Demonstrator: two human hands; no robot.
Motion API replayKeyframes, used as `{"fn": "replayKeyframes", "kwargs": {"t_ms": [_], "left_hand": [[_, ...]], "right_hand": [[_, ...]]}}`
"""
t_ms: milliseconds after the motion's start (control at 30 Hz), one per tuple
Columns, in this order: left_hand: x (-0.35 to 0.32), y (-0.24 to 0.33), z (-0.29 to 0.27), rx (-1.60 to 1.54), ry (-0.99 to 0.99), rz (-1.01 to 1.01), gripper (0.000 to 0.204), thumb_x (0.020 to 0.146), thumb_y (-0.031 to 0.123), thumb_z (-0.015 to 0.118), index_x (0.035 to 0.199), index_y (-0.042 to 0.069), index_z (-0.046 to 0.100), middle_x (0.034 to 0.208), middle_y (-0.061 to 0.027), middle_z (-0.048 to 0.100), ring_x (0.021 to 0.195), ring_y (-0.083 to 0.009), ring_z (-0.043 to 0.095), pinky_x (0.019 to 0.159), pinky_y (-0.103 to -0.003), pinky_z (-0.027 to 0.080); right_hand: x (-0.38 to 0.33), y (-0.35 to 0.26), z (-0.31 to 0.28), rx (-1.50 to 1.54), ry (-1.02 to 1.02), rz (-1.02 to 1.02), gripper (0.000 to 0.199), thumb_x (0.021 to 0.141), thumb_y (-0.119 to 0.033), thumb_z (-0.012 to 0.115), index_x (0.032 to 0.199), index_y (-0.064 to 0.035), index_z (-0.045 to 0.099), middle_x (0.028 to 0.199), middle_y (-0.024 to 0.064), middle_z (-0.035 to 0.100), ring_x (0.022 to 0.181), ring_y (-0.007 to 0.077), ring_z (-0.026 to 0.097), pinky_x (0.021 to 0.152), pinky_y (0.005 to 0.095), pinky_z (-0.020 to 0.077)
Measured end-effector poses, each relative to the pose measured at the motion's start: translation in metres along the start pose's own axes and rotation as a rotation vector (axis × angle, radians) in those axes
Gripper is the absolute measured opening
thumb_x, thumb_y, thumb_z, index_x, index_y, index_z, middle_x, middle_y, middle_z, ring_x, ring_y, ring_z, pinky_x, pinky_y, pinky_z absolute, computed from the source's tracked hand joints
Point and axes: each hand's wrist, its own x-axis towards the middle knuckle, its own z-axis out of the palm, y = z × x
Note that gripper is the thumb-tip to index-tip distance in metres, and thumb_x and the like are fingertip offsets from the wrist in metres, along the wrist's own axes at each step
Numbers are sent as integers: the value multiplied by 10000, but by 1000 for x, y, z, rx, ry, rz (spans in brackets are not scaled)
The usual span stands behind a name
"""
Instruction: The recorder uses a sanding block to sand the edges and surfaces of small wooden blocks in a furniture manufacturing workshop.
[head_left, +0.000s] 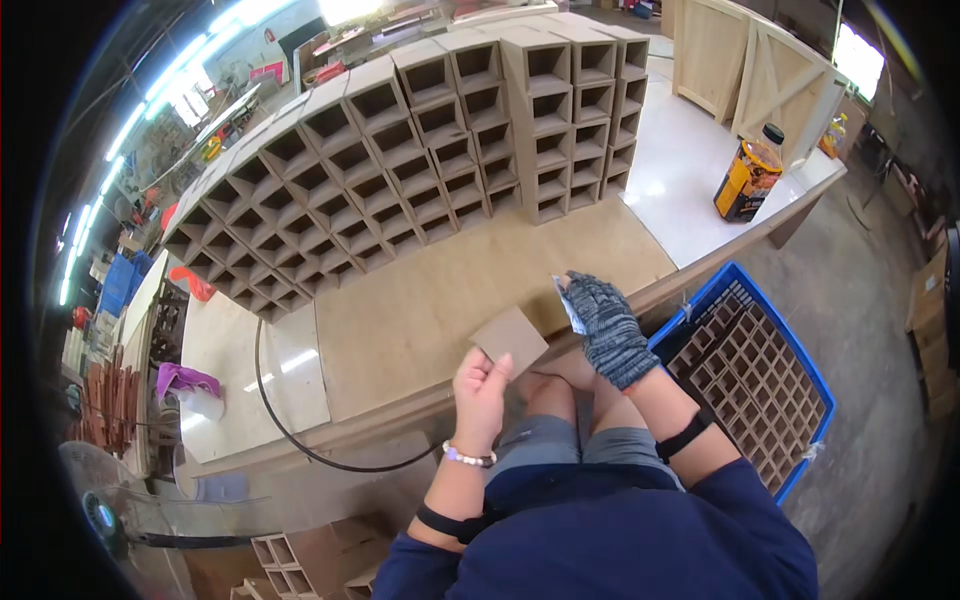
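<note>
My left hand (pixel 481 392) is bare and grips a small square brown board (pixel 511 338) by its lower corner, just above the front edge of the wooden workbench (pixel 420 310). My right hand (pixel 603 318) wears a dark knitted glove and pinches a small pale folded sheet (pixel 569 303), perhaps sandpaper, close to the right of the board. A large stack of open wooden cubby boxes (pixel 420 150) stands across the back of the bench, beyond both hands.
A blue plastic crate (pixel 762 370) holding brown grid dividers sits to my right on the floor. An orange-labelled bottle (pixel 748 178) stands on the white tabletop at the far right. A black cable (pixel 300 445) loops off the bench edge; a fan (pixel 105 520) is lower left.
</note>
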Motion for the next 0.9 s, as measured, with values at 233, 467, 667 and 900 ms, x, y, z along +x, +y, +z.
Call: {"fn": "replayKeyframes", "kwargs": {"t_ms": [233,467,667,900], "left_hand": [[1,22,-9,-370,27,-235,234,923,170,442,1047,2,548,997,-70,614,887,-144,590,774,-283,463],[-11,31,-4,-324,-59,-344,247,919,189,448,994,-5,581,926,-74,632,822,-141,600,756,-281,465],[-7,30,-16,-344,-129,-323,250,925,194,433,984,-3,576,914,-62,630,813,-131,593,744,-273,463],[-18,36,-4,-96,-137,-126,205,922,166,447,1008,12,551,907,-25,609,812,-74,558,717,-212,435]], "right_hand": [[-26,-51,-40,136,-2,-542,379,820,-150,475,1199,-171,470,1214,91,491,1135,274,458,994,437,306],[-4,-17,-42,127,70,-373,509,794,-145,536,1276,-203,384,1213,87,507,1103,282,496,984,460,316],[-30,-54,-53,126,39,-627,465,780,-172,542,1233,-198,439,1221,57,498,1157,254,446,1020,455,269],[-5,-17,-44,33,14,-271,427,776,-100,541,1198,-138,489,1182,110,522,1099,303,486,964,461,330]]}}
